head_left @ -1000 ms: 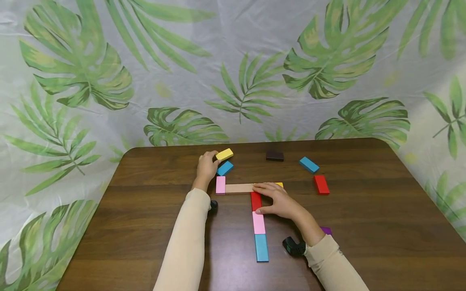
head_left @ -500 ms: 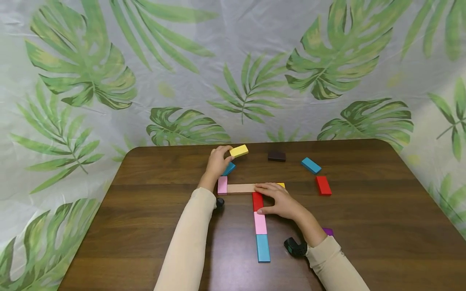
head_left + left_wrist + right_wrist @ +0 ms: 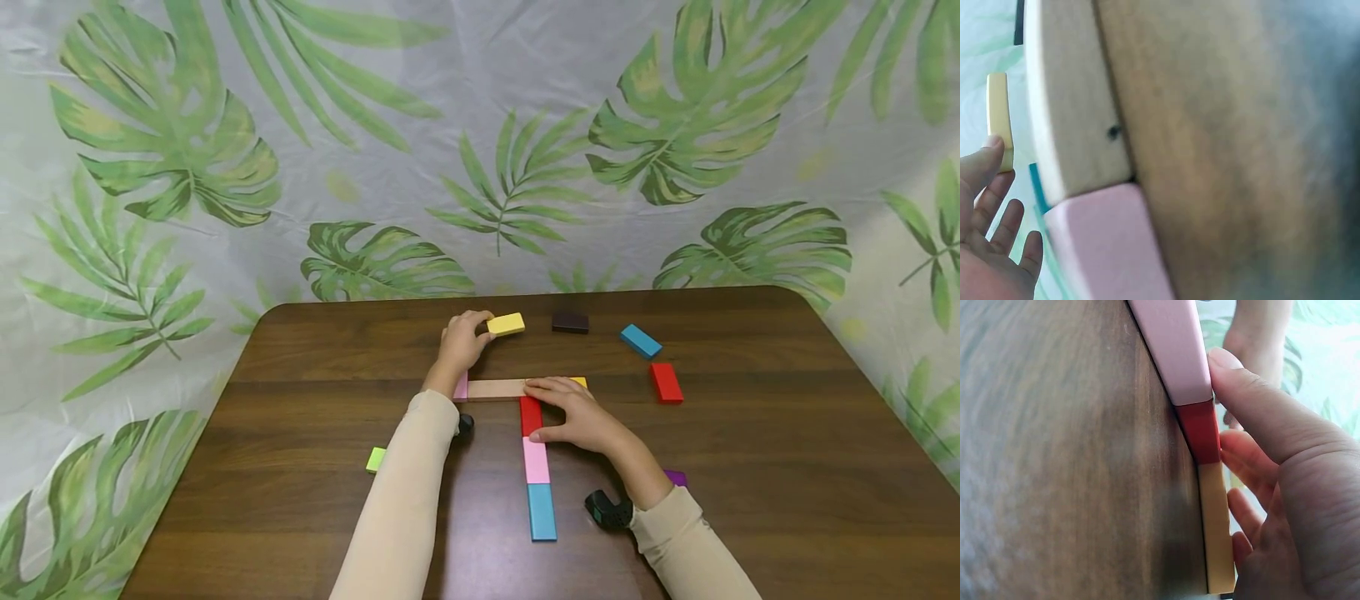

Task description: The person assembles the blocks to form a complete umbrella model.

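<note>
My left hand (image 3: pixel 461 342) pinches a yellow block (image 3: pixel 506 324) between thumb and fingertips, behind the row of blocks; the left wrist view also shows this pinch. A bare-wood block (image 3: pixel 495 389) lies flat beside a pink block (image 3: pixel 461 387), which my left hand partly covers. My right hand (image 3: pixel 576 417) rests on the T-shaped layout, its fingers relaxed over the crossbar. Its thumb touches the stem near where a red block (image 3: pixel 530 417) meets another pink block (image 3: pixel 535 462). A light blue block (image 3: pixel 541 512) ends the stem. A yellow-orange block (image 3: pixel 1217 531) is partly under my right fingers.
On the brown table (image 3: pixel 285 467) lie a black block (image 3: pixel 570 322), a blue block (image 3: pixel 641 341) and a red block (image 3: pixel 667 382). A green block (image 3: pixel 376 460) peeks out beside the left sleeve, a purple one (image 3: pixel 676 477) behind the right wrist. A leaf-patterned cloth (image 3: pixel 480 167) hangs behind.
My left hand has carried the yellow block to the right, towards the black block; it now hides the blue block behind it. The green block has come into view. My right hand stays put.
</note>
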The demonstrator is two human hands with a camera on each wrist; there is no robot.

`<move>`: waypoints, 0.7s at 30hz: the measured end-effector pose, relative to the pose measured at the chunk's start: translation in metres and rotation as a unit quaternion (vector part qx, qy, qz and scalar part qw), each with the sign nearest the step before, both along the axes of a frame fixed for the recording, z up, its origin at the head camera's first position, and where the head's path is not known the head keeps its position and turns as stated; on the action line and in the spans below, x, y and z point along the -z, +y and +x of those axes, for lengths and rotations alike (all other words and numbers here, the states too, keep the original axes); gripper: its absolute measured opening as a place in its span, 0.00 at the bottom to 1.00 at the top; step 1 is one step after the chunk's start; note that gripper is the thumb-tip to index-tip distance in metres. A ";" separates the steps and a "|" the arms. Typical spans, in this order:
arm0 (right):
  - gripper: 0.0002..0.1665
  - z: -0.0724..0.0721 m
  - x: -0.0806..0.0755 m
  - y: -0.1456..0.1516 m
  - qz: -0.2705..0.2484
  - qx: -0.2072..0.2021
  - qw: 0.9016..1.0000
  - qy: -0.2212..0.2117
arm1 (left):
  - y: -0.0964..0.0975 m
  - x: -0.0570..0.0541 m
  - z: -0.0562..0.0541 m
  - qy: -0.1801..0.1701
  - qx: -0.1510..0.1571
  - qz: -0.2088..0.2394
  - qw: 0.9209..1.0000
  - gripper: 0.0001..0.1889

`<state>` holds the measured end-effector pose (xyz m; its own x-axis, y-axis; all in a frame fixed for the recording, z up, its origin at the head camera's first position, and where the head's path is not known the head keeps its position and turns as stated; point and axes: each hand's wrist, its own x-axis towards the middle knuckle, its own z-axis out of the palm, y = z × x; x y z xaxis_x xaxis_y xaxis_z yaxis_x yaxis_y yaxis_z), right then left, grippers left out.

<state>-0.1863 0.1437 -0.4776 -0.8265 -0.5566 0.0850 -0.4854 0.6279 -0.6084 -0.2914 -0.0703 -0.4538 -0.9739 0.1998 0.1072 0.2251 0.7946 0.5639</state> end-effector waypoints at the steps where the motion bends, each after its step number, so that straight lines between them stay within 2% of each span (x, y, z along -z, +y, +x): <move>1: 0.43 0.000 0.000 0.000 -0.002 -0.001 1.000 0.000 | 0.000 0.002 0.000 -0.003 -0.002 -0.003 1.000 0.19; 7: 0.43 0.001 -0.002 0.000 -0.002 -0.002 1.000 -0.004 | 0.002 0.009 0.002 -0.024 -0.019 0.001 1.000 0.20; 21: 0.42 0.002 -0.001 -0.001 -0.001 0.002 1.000 -0.002 | 0.003 0.012 0.003 -0.040 -0.044 0.006 0.998 0.20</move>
<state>-0.1847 0.1429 -0.4766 -0.8286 -0.5539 0.0820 -0.4804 0.6281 -0.6122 -0.2882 -0.0676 -0.4660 -0.9931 0.1129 0.0308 0.1094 0.8022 0.5870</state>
